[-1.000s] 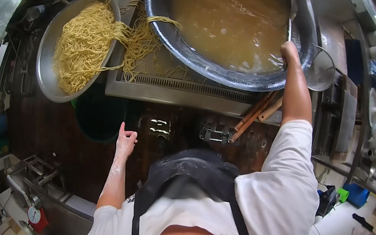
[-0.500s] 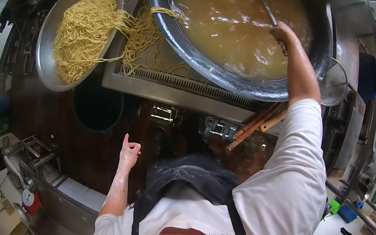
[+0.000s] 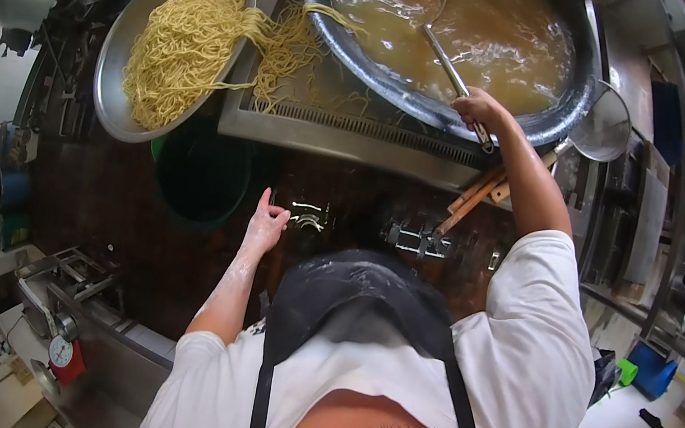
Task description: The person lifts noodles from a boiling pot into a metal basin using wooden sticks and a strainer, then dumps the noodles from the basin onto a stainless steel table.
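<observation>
My right hand (image 3: pixel 480 110) is closed around the metal handle of a ladle (image 3: pixel 445 56) at the near rim of a large wok (image 3: pixel 367 72). The ladle's round head lies in the cloudy brown liquid (image 3: pixel 504 23), toward the wok's upper left. My left hand (image 3: pixel 268 217), dusted with white, hangs over the dark floor with its index finger stretched out and nothing in it. Yellow noodles (image 3: pixel 179 48) are heaped in a tilted metal bowl (image 3: pixel 115 73) at the left. Some noodles trail from the bowl over the stove top to the wok's rim.
A dark green bucket (image 3: pixel 203 176) stands below the bowl. Wooden handles (image 3: pixel 472 196) stick out past the stove's front edge (image 3: pixel 355 145). A mesh strainer (image 3: pixel 604 123) rests right of the wok. A red scale (image 3: pixel 67 356) is at the lower left.
My right hand has swung the ladle from the wok's right side to its near rim, and the ladle's head now shows at the upper left. My left hand stays low, its finger stretched.
</observation>
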